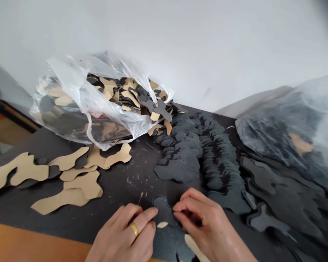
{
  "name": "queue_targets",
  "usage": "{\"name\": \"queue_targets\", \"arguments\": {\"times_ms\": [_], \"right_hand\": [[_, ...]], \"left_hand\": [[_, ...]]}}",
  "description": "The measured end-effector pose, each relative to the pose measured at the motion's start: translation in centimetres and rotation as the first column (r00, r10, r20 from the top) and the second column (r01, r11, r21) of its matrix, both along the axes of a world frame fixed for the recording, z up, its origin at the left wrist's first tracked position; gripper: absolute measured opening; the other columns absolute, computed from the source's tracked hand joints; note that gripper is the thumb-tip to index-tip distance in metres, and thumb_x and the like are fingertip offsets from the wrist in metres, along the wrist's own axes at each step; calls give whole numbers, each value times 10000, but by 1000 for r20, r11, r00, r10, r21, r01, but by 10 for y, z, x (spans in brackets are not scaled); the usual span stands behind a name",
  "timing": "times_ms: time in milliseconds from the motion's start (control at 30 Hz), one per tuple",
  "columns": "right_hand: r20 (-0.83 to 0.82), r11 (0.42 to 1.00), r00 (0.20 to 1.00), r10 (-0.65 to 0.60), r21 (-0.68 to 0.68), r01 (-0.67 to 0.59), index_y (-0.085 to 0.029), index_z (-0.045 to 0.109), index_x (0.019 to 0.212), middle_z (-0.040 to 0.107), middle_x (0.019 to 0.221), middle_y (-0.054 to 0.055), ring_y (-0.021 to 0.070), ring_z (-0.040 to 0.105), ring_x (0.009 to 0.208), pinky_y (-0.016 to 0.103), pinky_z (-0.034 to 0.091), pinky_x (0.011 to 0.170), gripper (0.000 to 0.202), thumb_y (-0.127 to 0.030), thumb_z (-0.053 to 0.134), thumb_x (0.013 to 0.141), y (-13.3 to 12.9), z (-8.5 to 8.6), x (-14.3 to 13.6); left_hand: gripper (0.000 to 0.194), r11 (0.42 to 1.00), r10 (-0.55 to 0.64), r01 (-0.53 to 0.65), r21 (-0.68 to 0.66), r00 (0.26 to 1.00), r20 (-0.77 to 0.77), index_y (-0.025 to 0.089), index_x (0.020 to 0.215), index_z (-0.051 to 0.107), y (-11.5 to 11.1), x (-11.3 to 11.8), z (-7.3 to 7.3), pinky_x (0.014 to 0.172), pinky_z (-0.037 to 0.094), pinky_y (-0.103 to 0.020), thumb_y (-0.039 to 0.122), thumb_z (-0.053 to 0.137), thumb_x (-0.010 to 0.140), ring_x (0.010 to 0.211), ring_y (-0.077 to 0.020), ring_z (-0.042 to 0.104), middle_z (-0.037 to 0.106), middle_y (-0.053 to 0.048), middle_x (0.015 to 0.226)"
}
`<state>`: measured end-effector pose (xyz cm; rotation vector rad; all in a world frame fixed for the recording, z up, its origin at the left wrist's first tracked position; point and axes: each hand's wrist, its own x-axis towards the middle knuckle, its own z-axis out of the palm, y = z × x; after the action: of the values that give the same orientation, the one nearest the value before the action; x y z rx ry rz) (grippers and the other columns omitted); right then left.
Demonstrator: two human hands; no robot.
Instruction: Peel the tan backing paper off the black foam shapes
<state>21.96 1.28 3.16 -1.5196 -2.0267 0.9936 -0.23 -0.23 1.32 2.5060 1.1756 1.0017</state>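
Note:
A dark grey, curvy cut-out piece [163, 209] lies flat on the black tabletop between my hands. My left hand [128, 233], with a gold ring, has its fingers curled in, and the index fingertip rests at the piece's left edge; its thumb is hidden. On the opposite side, my right hand [207, 222] pinches thumb and forefinger together at the right edge. Just below the piece is a small beige scrap [162, 225]. A longer beige strip [195, 247] shows under my right hand, partly covered by it.
Overlapping rows of dark cut-outs [180, 156] stretch back from my hands. Beige-faced cut-outs [79, 185] lie to the left. Behind them, an open clear plastic bag [68, 127] spills mixed pieces. Larger dark pieces [284, 193] and another plastic bag [284, 120] occupy the right.

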Motion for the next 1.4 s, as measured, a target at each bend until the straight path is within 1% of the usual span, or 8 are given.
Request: {"name": "queue_targets", "arguments": {"times_ms": [200,467,600,767,933,1167,1333,1400], "right_hand": [[20,999,1000,16,29,-17,-211,624,812,545,856,-9,84,511,620,203,386,550,185,-108,515,921,0,1,-2],[13,981,998,57,183,-59,-230,656,944,598,969,16,124,582,717,237,464,638,121,-137,642,868,2,12,-1],[109,866,954,280,399,-300,-233,649,1013,559,1180,77,234,549,1086,356,483,903,168,-202,702,856,1,15,-4],[317,751,923,218,550,-366,-197,645,964,582,1166,109,259,539,1060,408,491,858,179,-74,522,921,2,4,-11],[141,819,967,215,512,-257,-198,615,915,601,1084,88,219,558,1022,370,498,875,139,-132,502,961,1,2,-16],[-148,884,921,360,369,-286,-209,558,877,617,1056,71,206,556,1082,374,468,939,106,-159,500,951,-4,32,-5],[-264,914,876,403,173,-368,-202,465,646,638,849,39,162,591,749,305,479,710,418,-493,578,924,-4,56,28],[-160,917,908,386,171,-360,-195,438,598,620,800,12,133,559,687,269,446,659,445,-454,672,872,-1,56,34]], "left_hand": [[279,997,29,-20,80,993,-113,224,1042,654,1,1,-2,744,569,-257,106,417,955,799,-157,650,733,-16,983],[255,987,38,-68,-148,980,-193,235,994,632,9,-2,10,620,488,-238,171,385,1006,717,-179,609,650,-4,750],[202,913,64,-138,-385,978,-200,240,944,628,17,-1,20,671,484,-258,179,441,988,735,-179,621,609,-1,781],[186,883,44,-80,-463,995,-89,243,960,609,20,-5,24,724,472,-291,207,430,994,774,-182,613,596,-2,821],[340,933,-30,3,-360,997,-67,251,1119,556,14,-8,13,738,467,-285,134,665,819,907,-215,593,665,-5,976],[207,970,-57,33,-240,994,-95,235,1042,568,13,-7,11,707,453,-268,94,564,891,875,-202,573,679,-4,907],[188,967,-90,72,-243,994,-63,222,1055,579,12,-12,11,755,478,-287,140,589,886,930,-213,582,688,-28,954],[211,967,-103,85,-240,993,-61,219,1071,589,12,-15,11,770,490,-295,138,596,876,938,-216,587,689,-33,960]]}}
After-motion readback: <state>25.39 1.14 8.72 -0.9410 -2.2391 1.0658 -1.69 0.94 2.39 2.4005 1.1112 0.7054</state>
